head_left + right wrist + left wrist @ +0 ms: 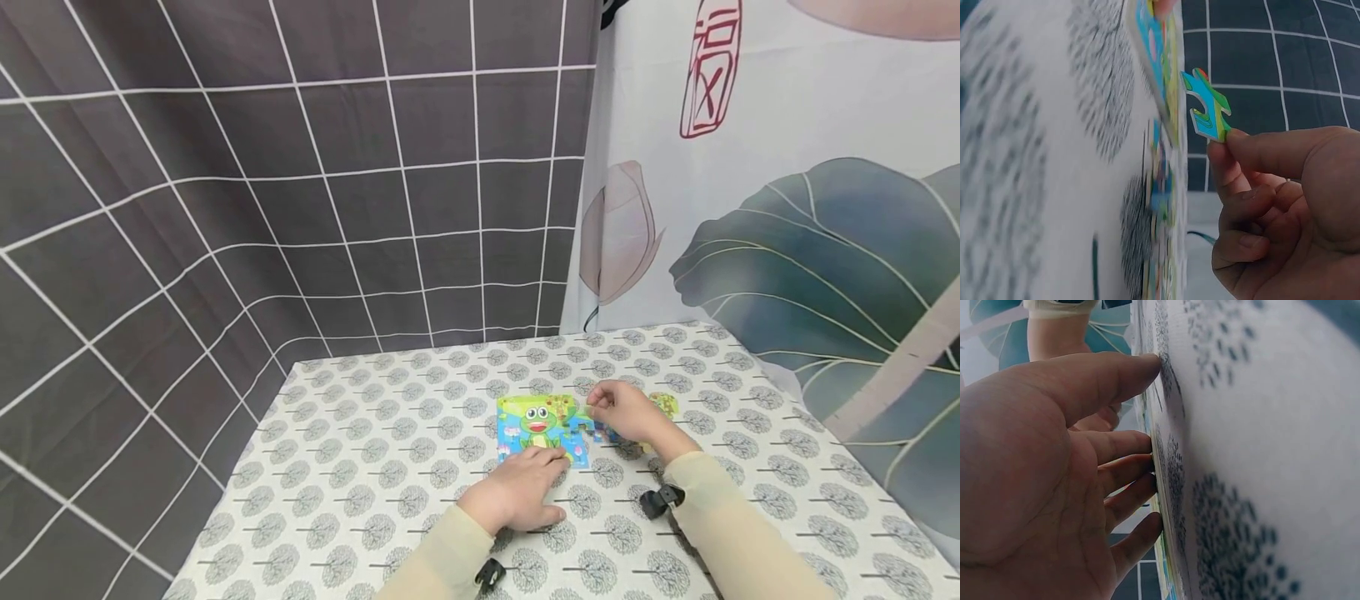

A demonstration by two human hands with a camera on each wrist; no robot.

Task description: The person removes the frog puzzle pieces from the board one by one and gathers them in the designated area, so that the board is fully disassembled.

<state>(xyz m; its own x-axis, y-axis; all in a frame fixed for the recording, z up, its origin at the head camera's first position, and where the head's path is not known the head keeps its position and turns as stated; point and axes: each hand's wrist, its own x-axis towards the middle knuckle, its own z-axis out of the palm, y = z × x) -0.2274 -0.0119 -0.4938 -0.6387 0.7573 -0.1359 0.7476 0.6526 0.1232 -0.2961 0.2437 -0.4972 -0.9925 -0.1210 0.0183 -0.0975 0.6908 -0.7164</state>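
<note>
A frog jigsaw puzzle (513, 417) lies on the patterned cloth, with a gap at its right side. My left hand (521, 492) rests with its fingertips on the puzzle's near edge, fingers lightly bent and thumb out to the side. In the left wrist view those fingertips (1141, 447) meet the thin edge of the board. Between thumb and forefinger, my right hand (626, 410) pinches a blue and green jigsaw piece (1213, 109). That piece is raised above the cloth, beside the gap; the other right-hand fingers curl toward the palm.
Loose jigsaw pieces (663, 404) lie right of the puzzle, partly hidden behind my right hand. The table (360, 475) wears a tree-print cloth. A dark grid curtain (435, 200) hangs behind it, and a lotus-print curtain (810, 250) hangs at the right.
</note>
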